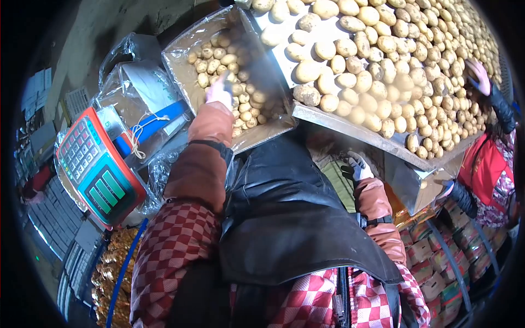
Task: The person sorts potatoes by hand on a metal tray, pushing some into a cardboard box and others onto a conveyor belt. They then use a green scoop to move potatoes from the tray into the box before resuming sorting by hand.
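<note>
My left hand (220, 94), in a pale glove, reaches into a plastic-lined cardboard box (258, 143) at the upper left. Its fingers stretch out over small potatoes (250, 112) lying in the box, slightly blurred and with nothing visible in them. Lower and to the right, my right hand (359, 166) wears a white glove with dark fingertips. Its fingers are apart, beside a green cloth or sack (338, 183) below the sorting table's edge (355, 124). Many larger potatoes (345, 80) are spread over that table.
A digital scale display (101, 167) on a blue post stands at left, with plastic-wrapped boxes (143, 82) behind it. At right, a co-worker's gloved hand (479, 76) is over the potatoes; the other hand (445, 189) is near a carton (407, 183). Stacked packages (432, 257) stand lower right.
</note>
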A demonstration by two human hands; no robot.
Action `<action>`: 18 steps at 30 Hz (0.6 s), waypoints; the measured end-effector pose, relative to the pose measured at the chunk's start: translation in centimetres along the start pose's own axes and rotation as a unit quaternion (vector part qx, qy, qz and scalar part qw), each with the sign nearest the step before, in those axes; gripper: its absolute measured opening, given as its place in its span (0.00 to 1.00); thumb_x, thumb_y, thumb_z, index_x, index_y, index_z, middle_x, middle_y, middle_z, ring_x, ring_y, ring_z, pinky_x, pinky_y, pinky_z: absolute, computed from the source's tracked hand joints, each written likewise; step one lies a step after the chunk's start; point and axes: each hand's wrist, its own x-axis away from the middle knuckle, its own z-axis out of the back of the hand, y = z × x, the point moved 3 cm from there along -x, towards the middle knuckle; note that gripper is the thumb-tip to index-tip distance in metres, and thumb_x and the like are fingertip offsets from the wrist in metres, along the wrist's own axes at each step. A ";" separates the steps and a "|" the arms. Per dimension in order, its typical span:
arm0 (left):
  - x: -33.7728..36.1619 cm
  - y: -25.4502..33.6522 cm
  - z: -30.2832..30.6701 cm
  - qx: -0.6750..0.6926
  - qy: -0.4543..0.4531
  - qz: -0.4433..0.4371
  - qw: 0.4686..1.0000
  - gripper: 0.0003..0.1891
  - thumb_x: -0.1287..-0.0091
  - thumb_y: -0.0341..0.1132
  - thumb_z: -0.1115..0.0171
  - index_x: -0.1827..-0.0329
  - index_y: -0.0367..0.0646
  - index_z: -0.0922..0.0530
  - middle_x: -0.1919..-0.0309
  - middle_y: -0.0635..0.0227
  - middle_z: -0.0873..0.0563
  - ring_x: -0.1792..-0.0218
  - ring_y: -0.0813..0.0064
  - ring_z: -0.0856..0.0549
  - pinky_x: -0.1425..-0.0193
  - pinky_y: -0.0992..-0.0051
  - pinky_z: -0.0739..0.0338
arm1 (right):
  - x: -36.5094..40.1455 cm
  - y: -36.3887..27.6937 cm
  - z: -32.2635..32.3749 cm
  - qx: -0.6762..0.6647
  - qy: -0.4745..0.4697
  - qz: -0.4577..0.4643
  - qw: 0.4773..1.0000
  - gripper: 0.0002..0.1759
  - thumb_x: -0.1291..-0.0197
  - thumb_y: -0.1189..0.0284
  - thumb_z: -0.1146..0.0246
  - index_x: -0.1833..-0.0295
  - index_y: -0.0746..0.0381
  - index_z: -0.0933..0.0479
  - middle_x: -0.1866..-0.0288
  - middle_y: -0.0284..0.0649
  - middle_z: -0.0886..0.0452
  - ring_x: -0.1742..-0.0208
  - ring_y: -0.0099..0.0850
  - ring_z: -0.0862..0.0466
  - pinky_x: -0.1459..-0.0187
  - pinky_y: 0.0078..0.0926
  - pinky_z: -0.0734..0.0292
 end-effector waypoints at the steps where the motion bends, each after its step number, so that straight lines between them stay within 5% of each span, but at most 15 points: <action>1: 0.3 -0.3 0.8 -0.102 0.075 -0.196 0.972 0.18 0.30 0.32 0.40 0.38 0.46 0.19 0.47 0.52 0.16 0.48 0.68 0.16 0.45 0.71 0.22 | 0.0 0.5 0.0 -0.008 0.006 0.003 1.000 0.21 0.26 0.66 0.41 0.30 0.50 0.29 0.47 0.36 0.18 0.56 0.38 0.16 0.58 0.42 0.20; 2: 0.0 -1.0 1.5 -0.196 0.145 -0.382 0.891 0.19 0.32 0.34 0.38 0.38 0.46 0.19 0.45 0.51 0.17 0.47 0.68 0.16 0.44 0.71 0.22 | 0.0 0.9 0.0 -0.015 0.012 0.007 1.000 0.21 0.26 0.66 0.41 0.30 0.50 0.30 0.47 0.36 0.18 0.57 0.38 0.16 0.58 0.42 0.20; 3: -1.4 -1.6 1.5 -0.305 0.117 -0.389 0.861 0.25 0.34 0.36 0.38 0.32 0.50 0.25 0.39 0.46 0.21 0.42 0.59 0.18 0.39 0.66 0.22 | -0.1 1.1 0.2 -0.019 0.019 -0.007 1.000 0.21 0.26 0.66 0.42 0.30 0.50 0.30 0.47 0.36 0.18 0.57 0.37 0.16 0.58 0.42 0.20; 4: -0.4 -0.8 0.8 -0.307 0.114 -0.391 0.860 0.25 0.34 0.36 0.38 0.32 0.50 0.25 0.39 0.46 0.21 0.42 0.59 0.18 0.39 0.66 0.22 | -0.1 1.4 0.2 -0.022 0.020 -0.008 1.000 0.21 0.26 0.66 0.42 0.30 0.50 0.30 0.47 0.36 0.18 0.57 0.37 0.16 0.58 0.42 0.20; 6: 2.9 2.3 -1.2 -0.528 0.115 -0.250 0.804 0.31 0.34 0.33 0.41 0.26 0.60 0.32 0.36 0.41 0.25 0.39 0.49 0.20 0.36 0.59 0.23 | -0.3 1.8 0.2 -0.018 0.021 -0.027 0.999 0.21 0.26 0.66 0.42 0.30 0.50 0.30 0.47 0.36 0.18 0.57 0.37 0.16 0.58 0.42 0.19; 7: 3.2 3.5 -1.2 -0.526 0.083 -0.201 0.822 0.35 0.34 0.34 0.40 0.24 0.69 0.37 0.36 0.39 0.26 0.39 0.42 0.21 0.36 0.56 0.24 | -0.2 1.9 0.2 -0.019 0.024 -0.028 0.999 0.21 0.26 0.66 0.42 0.30 0.50 0.30 0.47 0.36 0.18 0.57 0.37 0.16 0.58 0.42 0.19; 10: -1.3 3.1 -0.8 -0.554 0.038 -0.239 0.797 0.33 0.35 0.36 0.38 0.25 0.68 0.35 0.37 0.40 0.26 0.40 0.42 0.20 0.36 0.56 0.24 | 0.3 1.5 0.2 -0.010 0.028 -0.020 0.999 0.21 0.26 0.66 0.42 0.29 0.50 0.30 0.47 0.35 0.18 0.57 0.37 0.16 0.57 0.42 0.19; 11: -2.3 3.3 -0.4 -0.552 0.020 -0.237 0.799 0.33 0.37 0.38 0.33 0.27 0.64 0.33 0.40 0.46 0.23 0.40 0.49 0.19 0.37 0.55 0.24 | 0.2 1.6 0.1 -0.012 0.030 -0.020 0.999 0.21 0.26 0.66 0.42 0.30 0.50 0.30 0.48 0.35 0.18 0.57 0.37 0.16 0.58 0.41 0.19; 14: -2.1 4.7 2.4 -0.462 -0.020 -0.290 0.838 0.23 0.33 0.41 0.35 0.35 0.52 0.26 0.48 0.43 0.17 0.44 0.46 0.17 0.40 0.56 0.23 | 0.1 1.5 -0.6 -0.010 0.021 -0.023 0.999 0.21 0.27 0.66 0.41 0.30 0.50 0.29 0.48 0.35 0.18 0.57 0.36 0.16 0.58 0.40 0.19; 16: -3.2 2.2 1.9 -0.437 0.058 -0.287 0.850 0.20 0.32 0.45 0.36 0.40 0.48 0.24 0.52 0.46 0.14 0.46 0.48 0.15 0.42 0.56 0.22 | -0.1 1.0 -1.6 -0.008 0.008 -0.022 1.000 0.21 0.27 0.66 0.40 0.31 0.50 0.28 0.48 0.34 0.18 0.57 0.36 0.16 0.58 0.40 0.19; 18: -7.8 -3.8 -0.2 -0.098 -0.060 -0.205 0.972 0.19 0.32 0.46 0.38 0.42 0.48 0.23 0.52 0.50 0.12 0.47 0.45 0.15 0.43 0.55 0.22 | -0.2 0.5 -2.7 -0.004 -0.006 -0.008 1.000 0.20 0.27 0.67 0.40 0.32 0.50 0.27 0.48 0.34 0.18 0.58 0.35 0.16 0.58 0.39 0.20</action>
